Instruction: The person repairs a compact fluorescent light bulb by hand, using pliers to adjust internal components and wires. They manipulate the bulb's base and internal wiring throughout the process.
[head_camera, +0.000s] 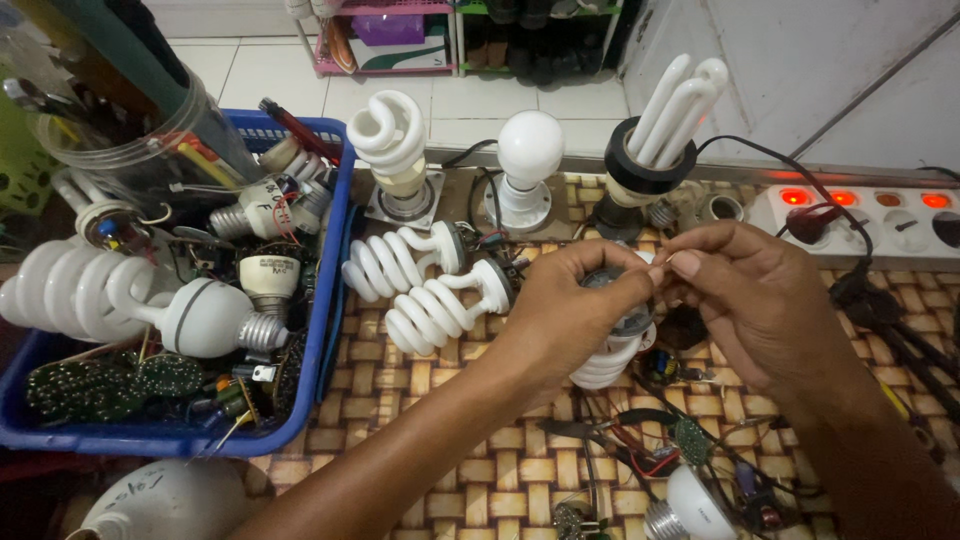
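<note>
Surface: woven mat, brown and cream check, on a tiled floor.

Item in hand: white spiral lamp, base uppermost, coils hanging below, above the mat's middle. Left hand curled around its body. Right hand with thumb and forefinger pinched at the lamp's top on something too fine to make out.

Just beside, left: two loose spiral lamps lying on the mat.

Behind: three upright lamps in holders, a spiral, a globe, a tube type.

Below: loose circuit boards and wires.

Far left: blue basket of lamp parts.

Far right: white power strip, red switches lit.
</note>
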